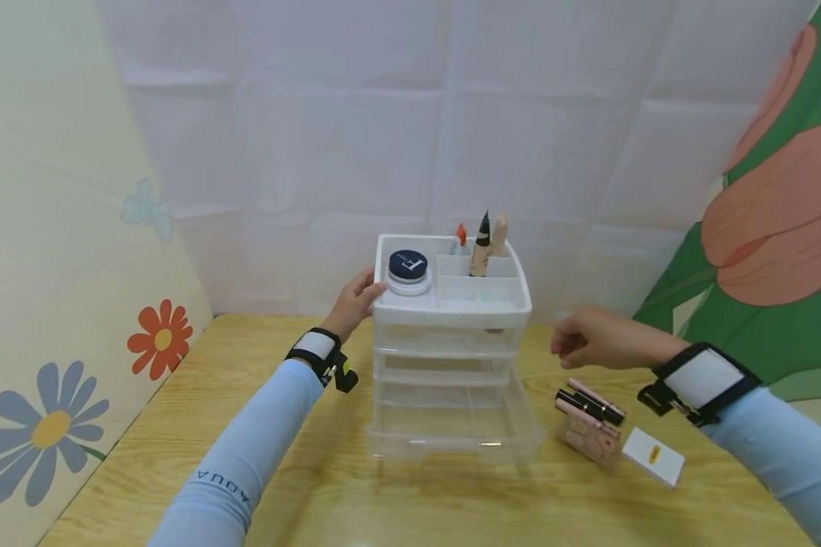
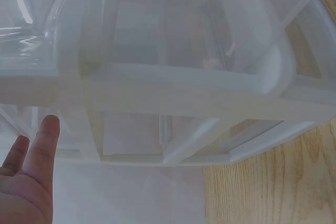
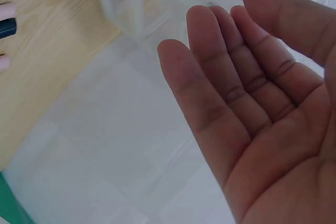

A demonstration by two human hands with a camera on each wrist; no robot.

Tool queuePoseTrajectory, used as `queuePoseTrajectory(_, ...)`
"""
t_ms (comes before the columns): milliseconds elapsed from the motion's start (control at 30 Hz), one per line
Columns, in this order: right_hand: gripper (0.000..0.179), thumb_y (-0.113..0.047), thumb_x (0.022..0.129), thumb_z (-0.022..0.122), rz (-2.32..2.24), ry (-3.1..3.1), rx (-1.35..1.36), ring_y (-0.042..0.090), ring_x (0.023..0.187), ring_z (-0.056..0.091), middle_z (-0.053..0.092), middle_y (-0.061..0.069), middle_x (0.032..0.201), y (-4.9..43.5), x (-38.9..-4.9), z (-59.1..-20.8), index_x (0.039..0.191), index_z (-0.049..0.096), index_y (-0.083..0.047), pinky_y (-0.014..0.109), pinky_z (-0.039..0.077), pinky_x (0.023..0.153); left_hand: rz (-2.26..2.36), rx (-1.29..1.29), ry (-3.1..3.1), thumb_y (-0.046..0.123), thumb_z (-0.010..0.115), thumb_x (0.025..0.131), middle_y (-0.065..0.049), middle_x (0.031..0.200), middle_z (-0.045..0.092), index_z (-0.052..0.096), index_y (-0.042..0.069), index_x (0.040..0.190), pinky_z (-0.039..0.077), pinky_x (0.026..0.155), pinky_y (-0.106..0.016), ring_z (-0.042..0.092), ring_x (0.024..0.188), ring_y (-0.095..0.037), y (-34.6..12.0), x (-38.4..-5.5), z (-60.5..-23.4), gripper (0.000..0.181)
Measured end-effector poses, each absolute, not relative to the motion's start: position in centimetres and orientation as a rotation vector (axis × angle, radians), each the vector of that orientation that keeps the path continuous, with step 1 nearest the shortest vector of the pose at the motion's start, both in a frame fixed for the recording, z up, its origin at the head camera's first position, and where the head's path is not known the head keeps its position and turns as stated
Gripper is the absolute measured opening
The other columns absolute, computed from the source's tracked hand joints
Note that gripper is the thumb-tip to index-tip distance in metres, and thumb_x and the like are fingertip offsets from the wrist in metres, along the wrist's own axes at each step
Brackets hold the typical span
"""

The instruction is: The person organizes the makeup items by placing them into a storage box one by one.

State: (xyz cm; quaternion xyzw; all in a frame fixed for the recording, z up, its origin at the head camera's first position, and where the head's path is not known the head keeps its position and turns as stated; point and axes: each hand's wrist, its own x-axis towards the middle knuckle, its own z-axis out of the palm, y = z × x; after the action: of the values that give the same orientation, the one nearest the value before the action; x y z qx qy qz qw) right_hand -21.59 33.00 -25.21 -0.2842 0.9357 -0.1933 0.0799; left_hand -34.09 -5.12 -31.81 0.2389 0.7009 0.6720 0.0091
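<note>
A white storage box [image 1: 451, 319] with clear drawers stands mid-table; its bottom drawer [image 1: 454, 442] is pulled out. At the box's upper left side, my left hand [image 1: 353, 304] rests against it, fingertips by the rim. Straight fingers [image 2: 44, 145] show beside the frame in the left wrist view. To the right of the box hovers my right hand [image 1: 598, 339], with nothing held and its fingers loosely bent in the right wrist view. The top tray holds a round jar [image 1: 407, 266] with a dark lid, a beige pen [image 1: 481, 247] with a black tip and an orange-tipped item [image 1: 461, 235].
Below the right hand lie black and pink cosmetic tubes [image 1: 588, 406], a pinkish palette [image 1: 591, 443] and a flat white box [image 1: 654, 456] with a yellow label. White cloth [image 1: 301, 152] hangs behind the wooden table [image 1: 301, 486]. Flower-printed panels flank both sides.
</note>
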Motion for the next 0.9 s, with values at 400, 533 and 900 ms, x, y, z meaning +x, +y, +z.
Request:
queuePoseTrajectory(400, 0.008, 0.002, 0.083, 0.07, -0.494, 2.962, -0.669, 0.018, 0.077, 0.061, 0.064, 0.002, 0.084, 38.0, -24.4, -31.4, 0.09, 0.068, 0.0, 0.037, 0.054, 0.067, 2.149, 0.716, 2.169, 0.023, 0.049, 0.099, -0.019, 0.147, 0.04, 0.032, 0.004, 0.15, 0.042, 0.103, -0.048, 0.044, 0.129, -0.034, -5.0, -33.8, -32.1, 0.058)
queuePoseTrajectory(533, 0.009, 0.002, 0.08, 0.073, -0.399, 3.03, -0.591, 0.022, 0.074, 0.061, 0.064, 0.003, 0.08, 39.7, -24.9, -33.8, 0.087, 0.069, 0.001, 0.041, 0.054, 0.065, 2.148, 0.712, 2.159, 0.022, 0.049, 0.099, -0.02, 0.145, 0.041, 0.033, 0.003, 0.15, 0.042, 0.103, -0.047, 0.045, 0.127, -0.034, -4.7, -33.9, -32.4, 0.057)
queuePoseTrajectory(900, 0.014, 0.004, 0.081, 0.07, -0.398, 3.015, -0.368, 0.032, 0.078, 0.062, 0.065, 0.015, 0.084, 42.3, -26.0, -37.5, 0.093, 0.066, 0.011, 0.048, 0.054, 0.068, 2.095, 0.708, 2.202, 0.028, 0.049, 0.098, -0.017, 0.147, 0.04, 0.032, 0.006, 0.151, 0.043, 0.103, -0.047, 0.044, 0.129, -0.033, -4.7, -34.2, -32.7, 0.06)
